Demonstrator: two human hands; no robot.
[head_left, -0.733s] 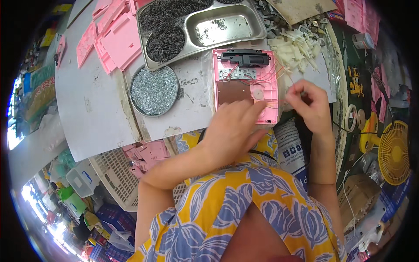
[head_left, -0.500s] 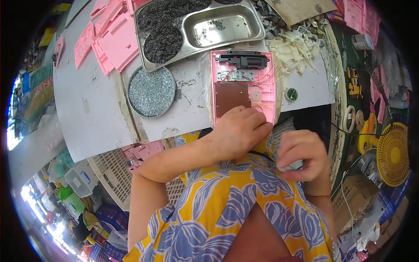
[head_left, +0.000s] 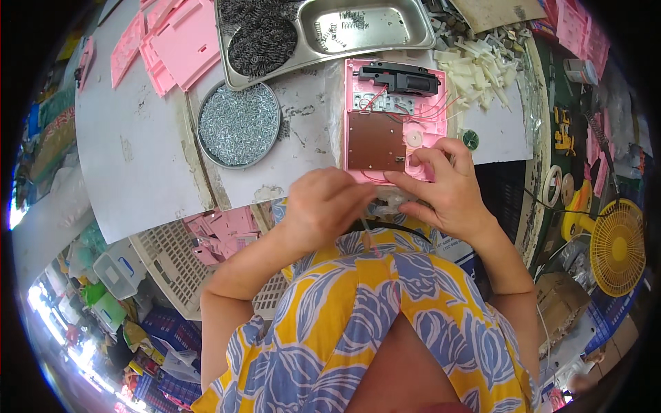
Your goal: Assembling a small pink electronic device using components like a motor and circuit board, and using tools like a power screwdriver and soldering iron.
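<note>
A shallow pink plastic casing [head_left: 441, 131] lies at the table's front edge, holding a brown circuit board [head_left: 375, 141], a black speaker-like module [head_left: 399, 79], a metal plate [head_left: 385, 103] and thin red wires [head_left: 430, 113]. At its lower edge, my left hand [head_left: 323, 206] has its fingers pressed together; red wire runs close to the fingertips, but what they pinch is hidden. My right hand [head_left: 447, 186] grips the casing's lower right corner, thumb along the front edge and fingers curled over the inside, below a small white round part [head_left: 414, 138].
A round dish of small metal pieces [head_left: 239, 127] and a steel tray with dark springs [head_left: 337, 47] stand left and behind. Pink panels [head_left: 182, 45] lie far left, white plastic parts [head_left: 478, 72] back right. A green-and-white spool [head_left: 470, 140] sits right of the casing; a yellow fan [head_left: 620, 244] is farther right.
My right hand has come up from my lap to the casing's lower right corner. My left hand has drawn back left, uncovering the board's lower part. The whole view has shifted slightly.
</note>
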